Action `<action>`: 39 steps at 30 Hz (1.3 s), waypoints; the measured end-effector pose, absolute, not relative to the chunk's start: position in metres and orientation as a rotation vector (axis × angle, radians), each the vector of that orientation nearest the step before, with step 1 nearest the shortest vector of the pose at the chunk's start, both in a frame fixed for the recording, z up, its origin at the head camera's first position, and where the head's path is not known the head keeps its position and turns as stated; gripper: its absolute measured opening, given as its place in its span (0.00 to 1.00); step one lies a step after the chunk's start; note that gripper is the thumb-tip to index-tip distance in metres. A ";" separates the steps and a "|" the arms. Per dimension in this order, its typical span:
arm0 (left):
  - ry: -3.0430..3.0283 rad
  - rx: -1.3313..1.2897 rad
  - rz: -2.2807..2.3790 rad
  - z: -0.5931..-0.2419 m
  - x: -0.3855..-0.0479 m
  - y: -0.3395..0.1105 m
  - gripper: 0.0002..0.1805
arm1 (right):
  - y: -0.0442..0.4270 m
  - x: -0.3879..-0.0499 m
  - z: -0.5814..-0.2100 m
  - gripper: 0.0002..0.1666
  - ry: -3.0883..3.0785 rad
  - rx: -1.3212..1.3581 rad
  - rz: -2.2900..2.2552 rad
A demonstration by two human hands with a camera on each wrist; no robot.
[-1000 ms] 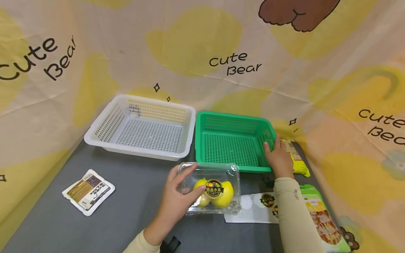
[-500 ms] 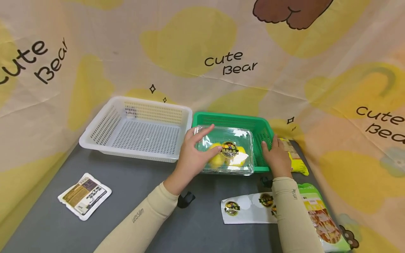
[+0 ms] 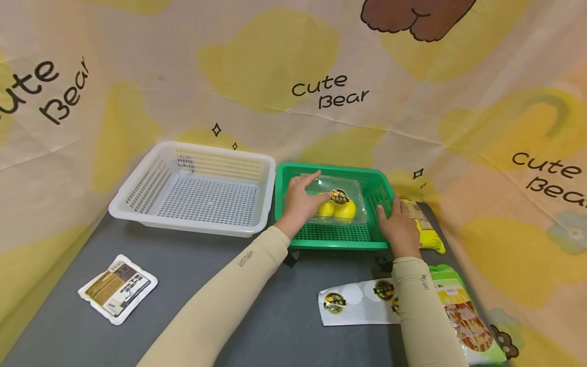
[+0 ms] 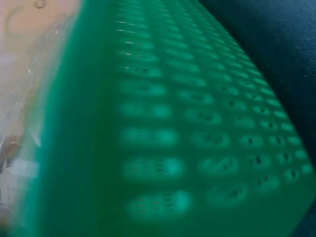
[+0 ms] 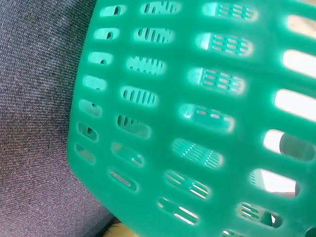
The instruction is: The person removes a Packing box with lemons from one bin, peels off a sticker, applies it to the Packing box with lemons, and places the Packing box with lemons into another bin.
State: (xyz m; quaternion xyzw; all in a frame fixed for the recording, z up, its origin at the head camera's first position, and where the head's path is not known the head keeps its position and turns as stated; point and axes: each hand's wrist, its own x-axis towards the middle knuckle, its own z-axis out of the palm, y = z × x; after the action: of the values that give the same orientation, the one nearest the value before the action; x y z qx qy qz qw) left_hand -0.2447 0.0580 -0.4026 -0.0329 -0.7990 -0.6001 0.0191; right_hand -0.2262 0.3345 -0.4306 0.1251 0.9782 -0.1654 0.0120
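A clear plastic fruit box (image 3: 341, 197) with yellow fruit inside and a round dark label on its lid is within the green basket (image 3: 339, 245). My left hand (image 3: 299, 203) holds the box by its left side, thumb over the lid. Whether the box touches the basket floor I cannot tell. My right hand (image 3: 401, 230) grips the basket's right wall, thumb inside and fingers outside. Slotted green basket wall (image 4: 108, 148) fills most of the left wrist view, which shows no hand. In the right wrist view the slotted wall (image 5: 170, 113) also hides the hand.
A white basket (image 3: 192, 222) stands left of the green one. A sealed flat pack (image 3: 118, 289) lies at the left. On the right are a yellow bag (image 3: 430, 235), a green-and-white food bag (image 3: 465, 318) and a strip of label stickers (image 3: 359, 303). A patterned cloth hangs behind.
My left hand has carried the fruit box from the table in front, up and forward over the rim, into the green basket. My right hand has stayed on the basket's right wall.
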 end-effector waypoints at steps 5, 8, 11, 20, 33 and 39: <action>-2.534 -0.078 -1.899 -0.421 -0.251 0.065 0.38 | 0.336 -0.229 -0.432 0.52 3.056 0.376 -0.528; -2.566 -0.050 -1.904 -0.429 -0.252 0.067 0.38 | 0.337 -0.227 -0.432 0.51 3.053 0.381 -0.524; -2.604 -0.041 -1.900 -0.436 -0.252 0.067 0.38 | 0.337 -0.222 -0.434 0.51 3.044 0.400 -0.517; -2.622 -0.004 -1.857 -0.441 -0.259 0.067 0.41 | 0.337 -0.222 -0.434 0.51 3.053 0.373 -0.546; -2.688 -0.151 -1.709 -0.438 -0.256 0.068 0.42 | 0.338 -0.226 -0.432 0.51 3.044 0.372 -0.548; -2.613 -0.304 -1.476 -0.441 -0.257 0.068 0.40 | 0.337 -0.226 -0.433 0.51 3.027 0.387 -0.549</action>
State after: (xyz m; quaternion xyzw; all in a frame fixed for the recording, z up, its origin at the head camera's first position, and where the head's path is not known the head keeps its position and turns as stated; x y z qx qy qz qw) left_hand -0.2568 0.0678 -0.4408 -0.1007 -0.8645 -0.4885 0.0626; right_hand -0.2264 0.3375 -0.4330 0.1249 0.9760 -0.1770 0.0204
